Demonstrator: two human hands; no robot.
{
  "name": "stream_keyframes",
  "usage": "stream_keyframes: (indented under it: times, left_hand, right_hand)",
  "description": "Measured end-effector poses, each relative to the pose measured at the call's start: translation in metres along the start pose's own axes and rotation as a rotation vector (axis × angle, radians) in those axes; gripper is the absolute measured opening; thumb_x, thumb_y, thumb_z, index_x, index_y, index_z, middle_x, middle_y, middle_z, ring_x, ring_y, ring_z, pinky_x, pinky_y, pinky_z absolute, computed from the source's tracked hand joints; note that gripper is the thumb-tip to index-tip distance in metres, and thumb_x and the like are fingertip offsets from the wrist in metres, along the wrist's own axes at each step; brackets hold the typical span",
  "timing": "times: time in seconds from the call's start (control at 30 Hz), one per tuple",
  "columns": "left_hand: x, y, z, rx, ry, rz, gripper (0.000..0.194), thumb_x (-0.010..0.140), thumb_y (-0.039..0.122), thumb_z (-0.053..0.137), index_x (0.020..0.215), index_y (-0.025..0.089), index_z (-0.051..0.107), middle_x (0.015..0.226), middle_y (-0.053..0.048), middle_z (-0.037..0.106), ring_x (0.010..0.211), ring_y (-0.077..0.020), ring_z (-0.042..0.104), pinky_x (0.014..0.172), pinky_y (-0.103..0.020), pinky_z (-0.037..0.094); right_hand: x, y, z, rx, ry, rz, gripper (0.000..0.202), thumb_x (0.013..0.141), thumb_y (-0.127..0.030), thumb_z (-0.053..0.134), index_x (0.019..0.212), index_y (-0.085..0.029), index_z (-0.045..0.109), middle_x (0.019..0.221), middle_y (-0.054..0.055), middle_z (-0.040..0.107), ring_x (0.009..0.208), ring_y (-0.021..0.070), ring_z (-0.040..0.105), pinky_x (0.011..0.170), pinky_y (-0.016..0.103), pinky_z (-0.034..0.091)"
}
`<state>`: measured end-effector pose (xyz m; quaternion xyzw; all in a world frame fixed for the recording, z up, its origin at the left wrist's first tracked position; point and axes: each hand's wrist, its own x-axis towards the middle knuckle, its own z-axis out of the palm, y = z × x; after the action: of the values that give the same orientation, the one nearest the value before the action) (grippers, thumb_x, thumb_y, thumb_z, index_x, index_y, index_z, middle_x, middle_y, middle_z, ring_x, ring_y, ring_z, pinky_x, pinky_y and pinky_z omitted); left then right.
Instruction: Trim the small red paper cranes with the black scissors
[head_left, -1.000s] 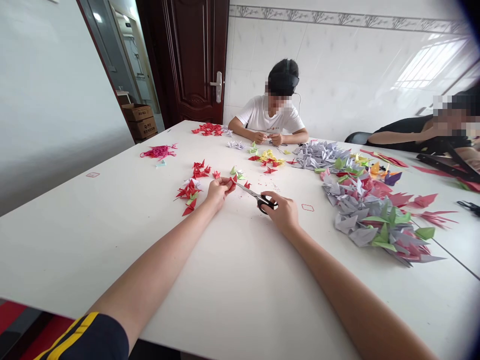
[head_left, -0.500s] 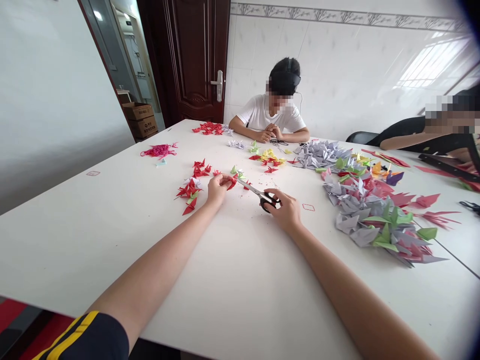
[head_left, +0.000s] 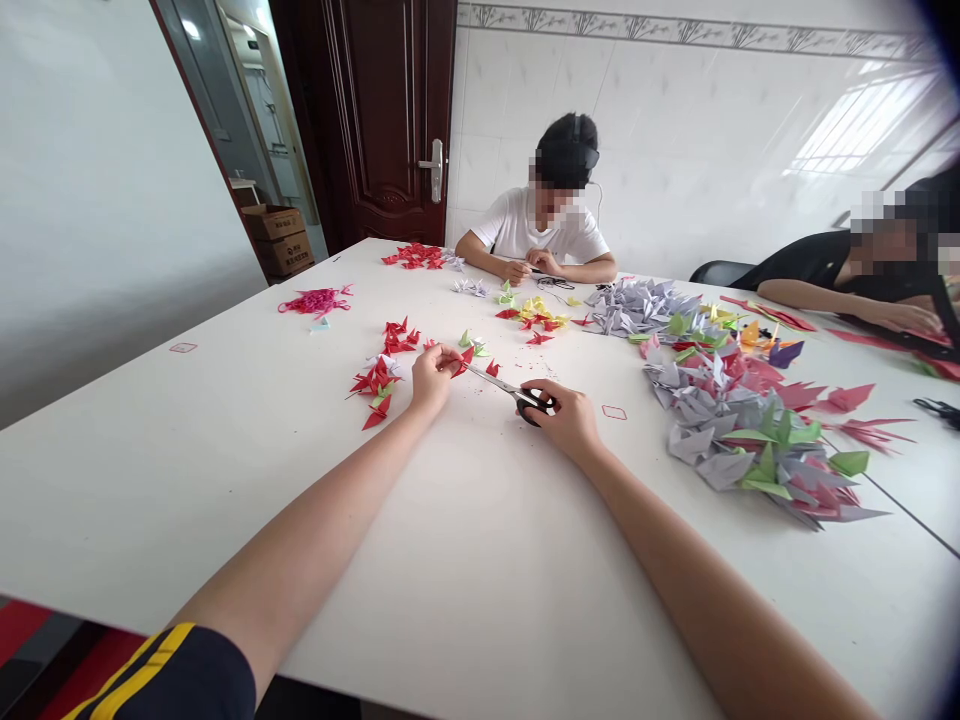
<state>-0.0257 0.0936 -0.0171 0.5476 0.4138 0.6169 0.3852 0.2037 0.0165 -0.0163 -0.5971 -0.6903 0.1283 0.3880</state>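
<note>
My left hand (head_left: 435, 377) is closed, pinching a small red paper crane (head_left: 464, 361) above the table. In my right hand (head_left: 568, 412) is a pair of scissors (head_left: 510, 387) with black handles, my fingers through the loops. The scissor tips point left and meet the red paper at my left fingertips; whether they touch it I cannot tell. A loose red crane (head_left: 493, 368) lies just beyond the blades, and a green and white crane (head_left: 472, 342) sits behind my left hand. Several red cranes (head_left: 377, 377) lie left of that hand.
A large heap of grey, pink and green cranes (head_left: 720, 400) covers the table's right side. Pink string (head_left: 315, 301) lies at the left. Yellow and red cranes (head_left: 540, 312) lie in front of a person in white (head_left: 551, 225) across the table; another person (head_left: 832, 270) sits at the right.
The scissor blades look more closed than before, their tips still at the red crane. My hands have barely moved. The person at the right has lowered a hand toward the red paper.
</note>
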Motion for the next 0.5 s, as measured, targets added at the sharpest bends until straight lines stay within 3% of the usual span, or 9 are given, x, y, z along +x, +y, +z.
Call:
stream_keyframes:
  times: [0.5]
  left_hand:
    - [0.0002,0.0002,-0.0003,-0.047,0.016,-0.057,0.01,0.066,0.007,0.064,0.069,0.017,0.064,0.071,-0.002,0.066,0.073,-0.0159,0.063,0.076,-0.031,0.051]
  right_hand:
    - [0.0015,0.001,0.0004,-0.098,0.011,-0.021,0.032,0.073,-0.034,0.066,0.104,-0.031,0.075,0.08,-0.001,0.067,0.064,0.0145,0.054,0.062,0.026,0.039]
